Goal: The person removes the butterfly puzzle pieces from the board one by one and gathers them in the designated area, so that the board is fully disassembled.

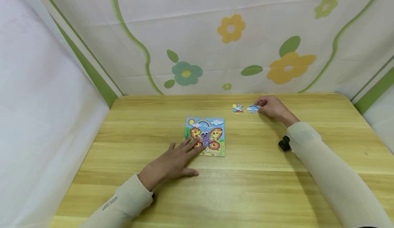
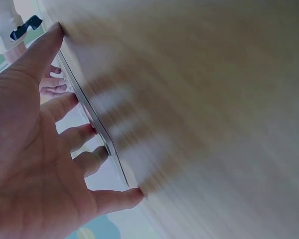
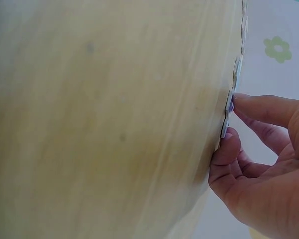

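A square butterfly jigsaw puzzle [image 1: 217, 134] lies flat near the middle of the table. My left hand [image 1: 175, 161] spreads its straight fingers over the puzzle's lower left part, hiding some of the picture; its thumb rests on the wood. Farther back, my right hand [image 1: 272, 107] pinches a small puzzle piece [image 1: 254, 109] with blue and white on it, low at the tabletop. In the right wrist view, thumb and fingers meet the edges of that puzzle piece [image 3: 228, 112]. Just to its left lies a cluster of colourful puzzle pieces [image 1: 237, 109].
The wooden table [image 1: 246, 193] runs back to a white cloth wall [image 1: 203, 43] with printed flowers. A small black device [image 1: 284, 143] shows beside the right sleeve [image 1: 323, 159]. White cloth also hangs along the left side.
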Demonstrator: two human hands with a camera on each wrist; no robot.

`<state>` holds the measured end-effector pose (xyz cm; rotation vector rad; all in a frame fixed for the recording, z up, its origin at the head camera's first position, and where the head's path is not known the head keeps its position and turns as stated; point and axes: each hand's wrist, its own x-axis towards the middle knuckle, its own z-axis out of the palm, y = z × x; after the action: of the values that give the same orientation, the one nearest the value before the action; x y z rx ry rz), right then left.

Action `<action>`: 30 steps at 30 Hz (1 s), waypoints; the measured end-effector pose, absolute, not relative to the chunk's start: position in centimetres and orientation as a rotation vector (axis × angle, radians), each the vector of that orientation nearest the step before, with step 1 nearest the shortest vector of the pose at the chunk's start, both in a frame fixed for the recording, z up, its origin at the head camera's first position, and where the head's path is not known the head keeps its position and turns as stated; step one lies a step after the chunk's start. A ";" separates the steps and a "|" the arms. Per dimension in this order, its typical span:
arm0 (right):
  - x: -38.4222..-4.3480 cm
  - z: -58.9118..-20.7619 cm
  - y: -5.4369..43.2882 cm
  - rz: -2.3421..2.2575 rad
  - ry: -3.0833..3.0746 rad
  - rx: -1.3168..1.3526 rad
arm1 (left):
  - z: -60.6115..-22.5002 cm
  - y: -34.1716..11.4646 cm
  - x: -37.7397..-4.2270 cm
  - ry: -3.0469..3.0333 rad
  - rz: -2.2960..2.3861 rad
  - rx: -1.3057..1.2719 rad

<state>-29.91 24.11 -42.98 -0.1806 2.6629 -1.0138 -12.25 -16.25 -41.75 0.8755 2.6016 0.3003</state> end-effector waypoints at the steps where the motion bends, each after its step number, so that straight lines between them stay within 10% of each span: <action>1: -29.9 -43.0 24.1 -1.012 2.664 -0.186 | -41.8 -16.3 -12.2 2.601 0.302 0.876; 30: -27.2 -40.7 17.3 -1.068 2.622 -0.687 | -41.3 -15.7 -12.1 2.627 0.244 0.908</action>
<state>-27.23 17.26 -40.75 -0.6873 2.6223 -1.0677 -12.07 -15.67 -41.26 0.9079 2.6265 0.2444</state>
